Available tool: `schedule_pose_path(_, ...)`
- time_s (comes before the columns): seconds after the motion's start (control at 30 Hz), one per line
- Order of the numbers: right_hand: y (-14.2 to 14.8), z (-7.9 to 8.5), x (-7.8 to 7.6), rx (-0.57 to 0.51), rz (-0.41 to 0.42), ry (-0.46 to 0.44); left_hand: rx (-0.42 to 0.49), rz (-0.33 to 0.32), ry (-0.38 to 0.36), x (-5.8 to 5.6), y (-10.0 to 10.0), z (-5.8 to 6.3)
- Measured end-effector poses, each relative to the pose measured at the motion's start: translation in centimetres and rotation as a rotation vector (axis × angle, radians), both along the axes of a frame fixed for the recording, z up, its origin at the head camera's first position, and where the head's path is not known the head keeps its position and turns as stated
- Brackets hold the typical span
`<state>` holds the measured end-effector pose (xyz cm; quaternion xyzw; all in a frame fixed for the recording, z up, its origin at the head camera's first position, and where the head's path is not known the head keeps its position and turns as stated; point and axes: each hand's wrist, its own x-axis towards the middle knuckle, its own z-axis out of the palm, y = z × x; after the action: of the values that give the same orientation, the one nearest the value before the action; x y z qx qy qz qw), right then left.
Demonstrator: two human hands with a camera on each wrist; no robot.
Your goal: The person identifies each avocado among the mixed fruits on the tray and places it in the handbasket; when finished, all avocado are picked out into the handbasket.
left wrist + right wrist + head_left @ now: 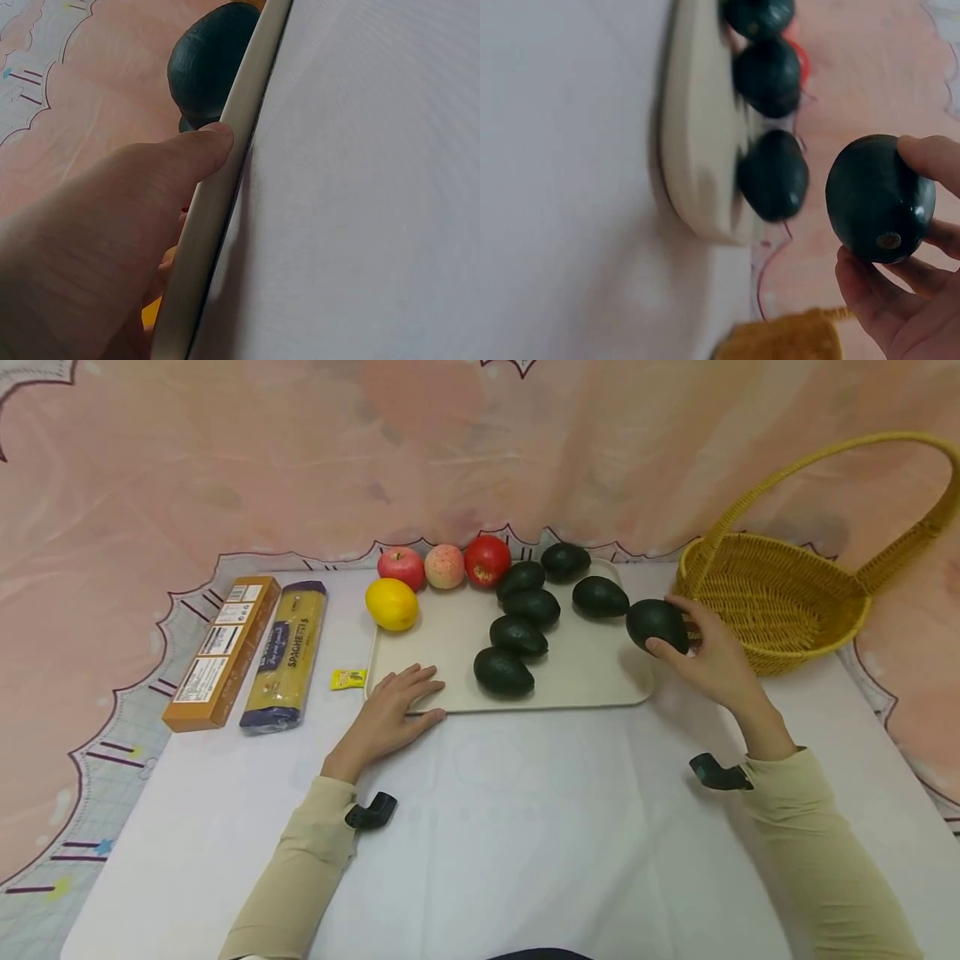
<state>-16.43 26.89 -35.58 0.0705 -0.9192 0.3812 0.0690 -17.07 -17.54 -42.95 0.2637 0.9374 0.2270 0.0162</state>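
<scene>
My right hand [712,652] grips a dark green avocado [656,626] above the right end of a cream tray [442,685]. In the right wrist view that avocado [877,199] sits between thumb and fingers, apart from the tray. Several more avocados [504,672] lie on the tray's middle and right. My left hand [393,710] rests on the tray's front left corner, fingers straight; its thumb [214,142] lies on the rim in the left wrist view. A lemon [392,604], an apple [401,567], a peach [445,567] and a pomegranate [487,561] are at the tray's back left.
A yellow wicker basket [787,585] with a tall handle stands right of the tray. To the left lie a pack of spaghetti [288,652], a long brown box [222,652] and a small yellow packet [348,679]. A patterned pink cloth hangs behind.
</scene>
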Motion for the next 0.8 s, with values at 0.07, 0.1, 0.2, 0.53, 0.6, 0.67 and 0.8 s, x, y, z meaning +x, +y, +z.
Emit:
schedule_pose_path(0.07, 0.7, 0.4, 0.0, -0.004, -0.028, 0.000, 0.008, -0.001, 0.000, 0.0, 0.0, 0.1)
schedule_pose_path(0.1, 1.1, 0.6, 0.0, -0.006, -0.042, 0.004, 0.009, 0.001, 0.000, 0.0, 0.0, 0.1)
schedule_pose_path(0.2, 2.0, 0.9, 0.1, -0.015, -0.077, 0.016, 0.006, 0.001, 0.001, 0.0, 0.0, 0.2)
schedule_pose_path(0.53, 4.4, 1.2, 0.3, -0.036, -0.188, 0.022, 0.011, -0.007, 0.016, -0.1, 0.0, 0.0)
schedule_pose_path(0.6, 5.0, 1.2, 0.3, -0.037, -0.218, 0.014, 0.011, -0.008, 0.018, -0.1, 0.0, 0.0)
schedule_pose_path(0.67, 5.4, 1.3, 0.2, -0.045, -0.244, 0.003, 0.012, -0.007, 0.018, -0.1, 0.0, 0.0)
schedule_pose_path(0.8, 6.2, 1.2, -0.1, -0.058, -0.276, -0.033, 0.015, -0.001, 0.020, -0.1, 0.0, 0.0)
